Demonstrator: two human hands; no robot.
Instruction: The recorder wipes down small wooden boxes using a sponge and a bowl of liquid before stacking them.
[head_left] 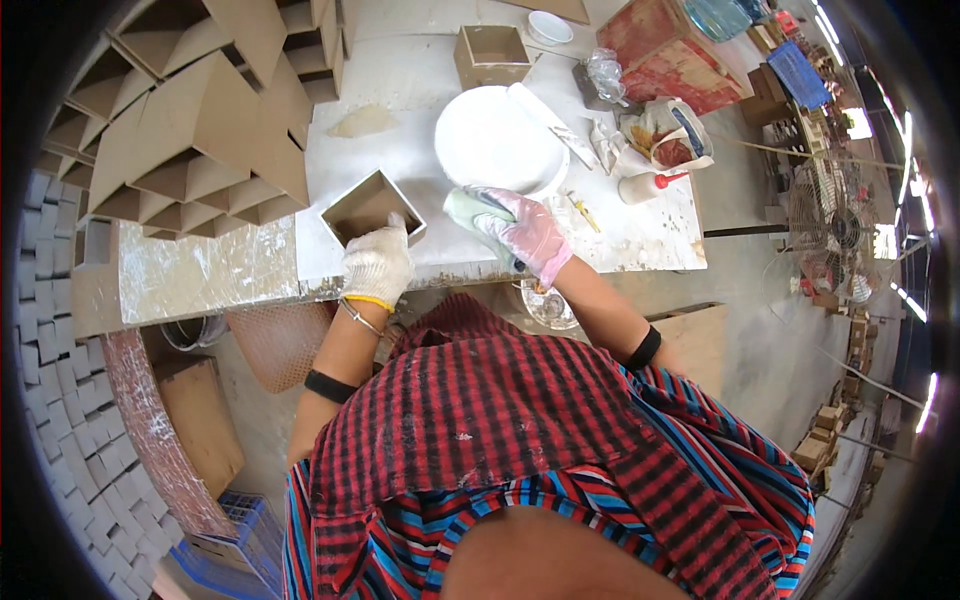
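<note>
My left hand (378,268), in a white knitted glove with a yellow cuff, is closed on the near edge of an open square box (372,208). The box is brown inside with a pale rim, and it rests tilted at the table's front. In a thin, whitish plastic glove, my right hand (532,236) grips a pale green cloth or sponge (478,214); which of the two I cannot tell. That hand is at the near rim of a round white tub (556,184) of white stuff. A long white flat tool (548,118) lies across the tub's right side.
Brown boxes (215,150) are stacked at the left. Farther back stand another brown box (492,58) and a white bowl (550,28). A red-capped bottle (645,188), a yellow-handled tool (584,212) and a bag (672,138) lie right. A red-stained crate (668,58) stands behind.
</note>
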